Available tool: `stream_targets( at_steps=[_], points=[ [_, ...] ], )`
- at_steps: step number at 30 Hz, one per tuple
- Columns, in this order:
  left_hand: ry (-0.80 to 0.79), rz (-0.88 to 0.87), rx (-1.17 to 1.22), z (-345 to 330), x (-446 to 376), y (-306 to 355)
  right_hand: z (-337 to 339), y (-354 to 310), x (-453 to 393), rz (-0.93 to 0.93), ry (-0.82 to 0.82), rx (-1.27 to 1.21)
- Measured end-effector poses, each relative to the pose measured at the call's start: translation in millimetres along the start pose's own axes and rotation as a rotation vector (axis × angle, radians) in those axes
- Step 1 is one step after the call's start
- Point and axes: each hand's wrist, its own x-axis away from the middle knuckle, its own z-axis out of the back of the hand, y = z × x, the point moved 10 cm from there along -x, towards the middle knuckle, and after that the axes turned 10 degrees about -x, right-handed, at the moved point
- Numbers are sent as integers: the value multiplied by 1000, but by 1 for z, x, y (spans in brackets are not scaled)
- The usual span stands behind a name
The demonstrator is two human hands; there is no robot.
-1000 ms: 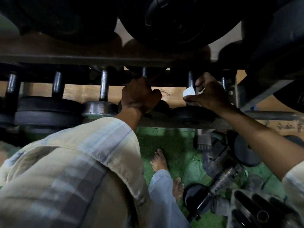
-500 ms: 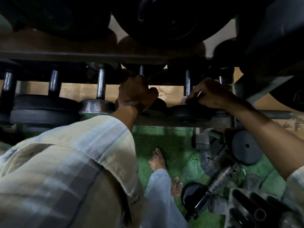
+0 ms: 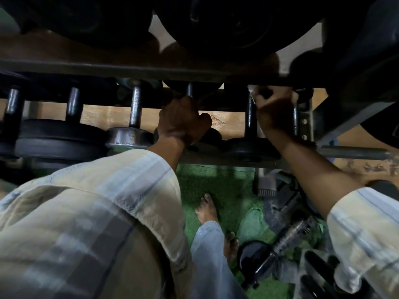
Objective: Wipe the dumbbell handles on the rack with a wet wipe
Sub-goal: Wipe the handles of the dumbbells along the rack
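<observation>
Gleaming dark handle (image 3: 250, 114), white wipe (image 3: 252, 90) atop.

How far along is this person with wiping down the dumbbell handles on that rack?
Nothing shows which handles are already clean; no handle looks visibly wet. In hand: the right hand holds a white wet wipe at the top of one dumbbell handle, while the left hand closes around the neighbouring handle. Probably left: the knurled handle and two dark handles further left, untouched now.
</observation>
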Motion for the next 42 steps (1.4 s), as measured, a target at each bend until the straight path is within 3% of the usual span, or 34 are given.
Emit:
stream_targets(
  at_steps=[3, 6, 9, 14, 22, 30, 37, 42],
  points=[
    [9, 6, -7, -1, -1, -1, 3, 15, 2, -156, 7, -188],
    [22, 11, -16, -2, -2, -2, -24, 64, 5, -601, -128, -539],
    [23, 14, -2, -2, -2, -4, -36, 81, -2, -771, -87, -679],
    [21, 17, -14, 1, -2, -3, -37, 69, 0, -748, -147, -730],
    [21, 16, -33, 4, 1, 1, -19, 42, 9, -483, -268, -647],
    [22, 34, -44, 3, 0, -1, -4, 47, 39, -479, -473, -209],
    [22, 29, -10, 5, 1, -1, -23, 39, 30, -741, -463, -525],
    [20, 31, 2, 7, 2, 1, -33, 30, 13, -822, -479, -671]
  ],
)
